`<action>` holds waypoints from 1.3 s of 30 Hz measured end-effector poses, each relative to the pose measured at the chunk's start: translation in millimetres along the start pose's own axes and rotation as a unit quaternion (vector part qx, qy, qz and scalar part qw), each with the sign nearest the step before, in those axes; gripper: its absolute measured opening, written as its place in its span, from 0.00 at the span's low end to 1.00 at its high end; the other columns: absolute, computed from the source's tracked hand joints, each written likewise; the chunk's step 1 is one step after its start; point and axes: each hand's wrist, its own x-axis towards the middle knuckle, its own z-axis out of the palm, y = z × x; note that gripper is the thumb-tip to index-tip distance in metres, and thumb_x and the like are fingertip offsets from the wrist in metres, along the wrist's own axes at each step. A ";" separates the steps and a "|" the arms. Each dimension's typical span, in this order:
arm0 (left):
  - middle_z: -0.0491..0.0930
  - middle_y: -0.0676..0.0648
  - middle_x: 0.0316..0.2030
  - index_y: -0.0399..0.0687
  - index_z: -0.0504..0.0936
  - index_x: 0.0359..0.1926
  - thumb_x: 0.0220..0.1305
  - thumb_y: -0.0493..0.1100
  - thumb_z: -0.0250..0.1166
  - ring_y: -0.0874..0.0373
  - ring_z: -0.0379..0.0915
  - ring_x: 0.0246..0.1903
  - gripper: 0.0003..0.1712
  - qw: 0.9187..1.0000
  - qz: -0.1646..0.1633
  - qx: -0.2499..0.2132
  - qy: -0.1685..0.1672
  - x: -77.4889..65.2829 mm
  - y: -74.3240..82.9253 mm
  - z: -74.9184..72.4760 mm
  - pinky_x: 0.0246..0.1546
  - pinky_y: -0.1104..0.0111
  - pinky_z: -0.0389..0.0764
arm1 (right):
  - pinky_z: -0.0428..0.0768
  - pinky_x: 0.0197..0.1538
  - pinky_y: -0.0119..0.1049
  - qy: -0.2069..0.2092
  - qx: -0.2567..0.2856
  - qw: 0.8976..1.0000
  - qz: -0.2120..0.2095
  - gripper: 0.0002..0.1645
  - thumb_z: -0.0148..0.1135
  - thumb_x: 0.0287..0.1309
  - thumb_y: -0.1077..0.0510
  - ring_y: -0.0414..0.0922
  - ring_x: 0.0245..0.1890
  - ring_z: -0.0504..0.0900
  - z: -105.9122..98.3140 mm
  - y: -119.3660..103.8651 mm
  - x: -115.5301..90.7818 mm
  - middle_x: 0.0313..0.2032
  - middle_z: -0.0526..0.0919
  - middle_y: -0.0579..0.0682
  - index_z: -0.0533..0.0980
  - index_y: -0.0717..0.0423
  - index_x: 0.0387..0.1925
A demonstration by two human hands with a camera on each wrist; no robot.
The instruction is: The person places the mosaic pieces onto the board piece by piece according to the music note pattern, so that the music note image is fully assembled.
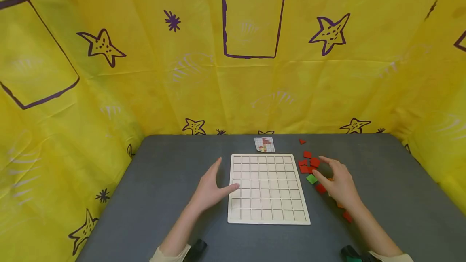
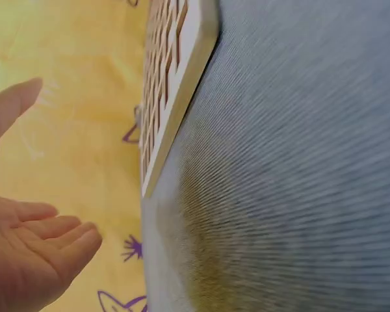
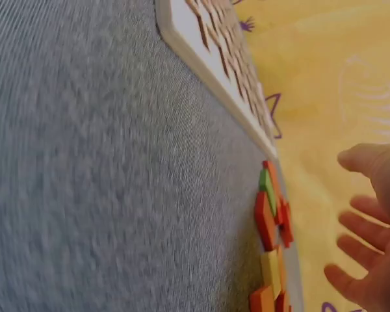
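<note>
A pale board with a grid of square recesses [image 1: 260, 189] lies flat on the table. My left hand [image 1: 210, 189] is at the board's left edge, thumb spread apart from the fingers and holding nothing; the left wrist view shows the same hand [image 2: 36, 247] with its palm bare. On the other side, my right hand [image 1: 340, 183] hovers by a scatter of small tiles, its fingers loosely bent and nothing between them. Red tiles [image 1: 314, 162] and a green tile [image 1: 312, 179] lie near its fingertips. Some orange and red tiles are partly hidden beneath that hand and forearm.
Behind the board lies a small paper card [image 1: 265, 144] with a coloured picture on a grid. A red triangular tile [image 1: 302, 141] sits apart at the back. The grey table [image 1: 174, 165] ends against a yellow patterned cloth [image 1: 255, 92].
</note>
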 end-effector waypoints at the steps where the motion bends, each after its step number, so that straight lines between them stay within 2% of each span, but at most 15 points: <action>1: 0.57 0.43 0.71 0.46 0.53 0.73 0.47 0.62 0.72 0.44 0.56 0.69 0.59 1.000 0.001 -0.003 -0.012 -2.6 0.1 1.3 0.63 0.47 0.62 | 0.65 0.51 0.63 -0.009 -0.002 1.000 0.004 0.30 0.64 0.58 0.51 0.63 0.53 0.68 -0.2 1.3 0.3 0.55 0.75 0.65 0.71 0.62 0.58; 4: 0.59 0.41 0.70 0.45 0.53 0.73 0.46 0.62 0.73 0.43 0.58 0.67 0.59 0.998 -0.001 0.000 -0.058 -9.7 -2.1 5.1 0.61 0.47 0.64 | 0.69 0.49 0.60 -0.032 -0.005 0.999 0.012 0.24 0.64 0.58 0.51 0.60 0.51 0.72 -0.8 4.6 1.6 0.51 0.79 0.62 0.75 0.59 0.54; 8: 0.58 0.40 0.70 0.44 0.52 0.73 0.44 0.62 0.73 0.42 0.56 0.68 0.61 0.994 0.007 0.016 -0.110 -16.6 -8.7 9.3 0.62 0.46 0.63 | 0.70 0.49 0.58 -0.052 -0.010 0.998 0.019 0.21 0.65 0.58 0.52 0.59 0.49 0.73 0.2 10.9 4.4 0.49 0.82 0.60 0.78 0.58 0.51; 16: 0.54 0.37 0.71 0.37 0.50 0.73 0.43 0.61 0.75 0.43 0.52 0.70 0.65 0.985 0.042 0.028 -0.164 -22.7 -17.2 12.2 0.64 0.46 0.59 | 0.69 0.50 0.59 -0.077 -0.023 0.997 0.019 0.18 0.65 0.56 0.57 0.61 0.49 0.74 3.6 23.3 11.2 0.48 0.82 0.61 0.79 0.58 0.49; 21: 0.49 0.39 0.73 0.40 0.49 0.73 0.39 0.59 0.77 0.44 0.49 0.71 0.67 0.980 0.056 0.040 -0.185 -24.3 -18.2 11.1 0.65 0.47 0.58 | 0.68 0.52 0.60 -0.084 -0.031 0.996 -0.006 0.18 0.67 0.54 0.60 0.63 0.50 0.73 7.6 28.7 13.9 0.49 0.81 0.63 0.80 0.59 0.48; 26: 0.48 0.42 0.74 0.42 0.49 0.74 0.39 0.58 0.78 0.45 0.50 0.71 0.67 0.977 0.055 0.050 -0.198 -23.6 -18.1 10.1 0.64 0.47 0.59 | 0.68 0.52 0.59 -0.087 -0.029 0.996 -0.022 0.19 0.67 0.53 0.60 0.62 0.49 0.73 9.3 32.2 16.7 0.48 0.80 0.65 0.79 0.62 0.48; 33: 0.47 0.44 0.74 0.44 0.49 0.74 0.38 0.58 0.78 0.46 0.49 0.71 0.68 0.977 0.054 0.050 -0.200 -22.6 -20.3 11.9 0.64 0.46 0.59 | 0.69 0.49 0.57 -0.089 -0.033 0.995 -0.018 0.18 0.68 0.54 0.54 0.60 0.47 0.73 8.4 36.3 21.0 0.46 0.80 0.63 0.81 0.61 0.44; 39: 0.48 0.44 0.74 0.44 0.51 0.73 0.37 0.58 0.79 0.46 0.49 0.71 0.67 0.978 0.054 0.054 -0.194 -22.3 -21.2 13.4 0.64 0.47 0.59 | 0.73 0.45 0.54 -0.084 -0.054 0.995 -0.011 0.19 0.69 0.52 0.50 0.56 0.41 0.76 7.7 37.2 23.6 0.40 0.83 0.59 0.82 0.59 0.40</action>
